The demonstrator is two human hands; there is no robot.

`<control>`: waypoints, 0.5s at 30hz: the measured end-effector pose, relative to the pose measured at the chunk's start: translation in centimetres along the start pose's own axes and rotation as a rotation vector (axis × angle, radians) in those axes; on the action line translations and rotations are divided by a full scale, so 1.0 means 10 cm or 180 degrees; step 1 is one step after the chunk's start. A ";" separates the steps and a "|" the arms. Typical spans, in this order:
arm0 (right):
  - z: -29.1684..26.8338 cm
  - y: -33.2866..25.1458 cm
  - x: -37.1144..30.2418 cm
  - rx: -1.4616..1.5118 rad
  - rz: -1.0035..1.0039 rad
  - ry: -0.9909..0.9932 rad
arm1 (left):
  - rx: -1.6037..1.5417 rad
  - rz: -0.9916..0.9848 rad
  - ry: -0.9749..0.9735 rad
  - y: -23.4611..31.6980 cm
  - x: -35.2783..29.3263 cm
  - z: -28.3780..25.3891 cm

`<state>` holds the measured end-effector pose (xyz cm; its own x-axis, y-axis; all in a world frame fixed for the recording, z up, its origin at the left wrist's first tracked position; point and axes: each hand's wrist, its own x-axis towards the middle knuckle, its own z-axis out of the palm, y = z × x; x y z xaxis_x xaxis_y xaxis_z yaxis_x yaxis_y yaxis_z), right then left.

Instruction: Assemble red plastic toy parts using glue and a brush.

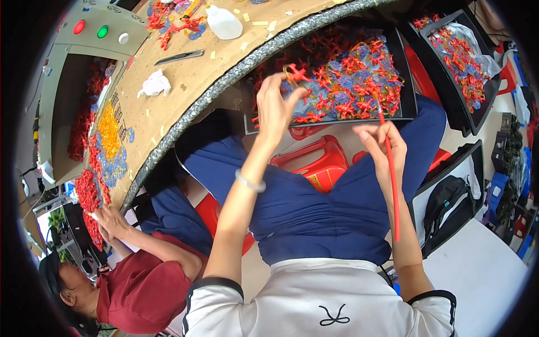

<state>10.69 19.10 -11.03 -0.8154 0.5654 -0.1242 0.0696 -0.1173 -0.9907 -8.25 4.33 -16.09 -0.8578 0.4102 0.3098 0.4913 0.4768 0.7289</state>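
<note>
My left hand (274, 109) is raised over the near left part of a black tray (331, 124), thumb and fingers apart. At its fingertips is a small red figure (296, 73) with a yellowish loop; whether the fingers touch it I cannot make out. Closed around a slim red-handled paintbrush (391, 168), my right hand (386, 147) is at the tray's near right edge. The brush tip points into the tray, its long handle running back over my forearm. Heaped in the tray are many small red figures (359, 73) with translucent blue and yellow parts.
Another tray (463, 62) of similar pieces stands at the right. On the brown-covered table (208, 70) are a white bottle (223, 22), a dark pen-like tool (179, 57) and crumpled tissue (154, 83). A co-worker (140, 281) in dark red sits at the left. A red stool (314, 163) is between my knees.
</note>
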 end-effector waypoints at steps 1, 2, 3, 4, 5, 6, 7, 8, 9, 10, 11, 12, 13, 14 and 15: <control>0.03 -0.03 0.04 -0.0014 0.0015 0.0028 | -0.0437 -0.0167 -0.0090 0.23 -0.10 -0.08; 0.12 -0.08 0.08 0.0205 -0.0125 0.0001 | -0.0435 -0.0281 -0.0194 0.46 -0.22 -0.18; 0.20 -0.11 0.11 0.0425 -0.0263 -0.0036 | -0.0653 -0.0607 -0.0340 0.60 -0.35 -0.23; 0.23 -0.13 0.13 0.0470 -0.0243 -0.0199 | -0.0979 -0.0622 -0.0365 0.66 -0.48 -0.22; 0.29 -0.16 0.15 0.0350 -0.0372 -0.0300 | -0.1305 -0.0638 -0.0387 0.71 -0.59 -0.22; 0.34 -0.15 0.16 0.0450 -0.0321 -0.0427 | -0.1381 -0.0794 -0.0450 0.76 -0.66 -0.24; 0.36 -0.14 0.16 0.0553 -0.0271 -0.0553 | -0.1455 -0.0950 -0.0513 0.82 -0.72 -0.26; 0.34 -0.08 0.17 0.0394 -0.0278 -0.0659 | -0.1670 -0.1154 -0.0631 0.85 -0.78 -0.28; 0.35 -0.08 0.16 0.0396 -0.0263 -0.0668 | -0.1665 -0.1171 -0.0628 0.88 -0.83 -0.29; 0.36 -0.09 0.15 0.0605 -0.0117 -0.0723 | -0.2558 -0.1434 -0.0575 0.92 -0.86 -0.29; 0.37 -0.09 0.15 0.0814 0.0028 -0.0775 | -0.3453 -0.1684 -0.0508 0.93 -0.88 -0.30; 0.34 -0.10 0.15 0.0761 0.0068 -0.0903 | -0.3701 -0.1865 -0.0828 0.85 -0.90 -0.35; 0.34 -0.12 0.14 0.0765 0.0079 -0.0912 | -0.3695 -0.1876 -0.0818 0.83 -0.91 -0.36; 0.34 -0.15 0.14 0.0555 -0.0099 -0.0975 | -0.3622 -0.1905 -0.0853 0.81 -0.93 -0.37; 0.35 -0.17 0.13 0.0341 -0.0278 -0.1035 | -0.3552 -0.1935 -0.0891 0.80 -0.94 -0.38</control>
<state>7.55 17.17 -9.31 -0.9572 0.2895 0.0021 -0.0550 -0.1747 -0.9831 3.17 1.29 -10.86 -0.7702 0.5701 -0.2858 -0.4687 -0.2020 0.8600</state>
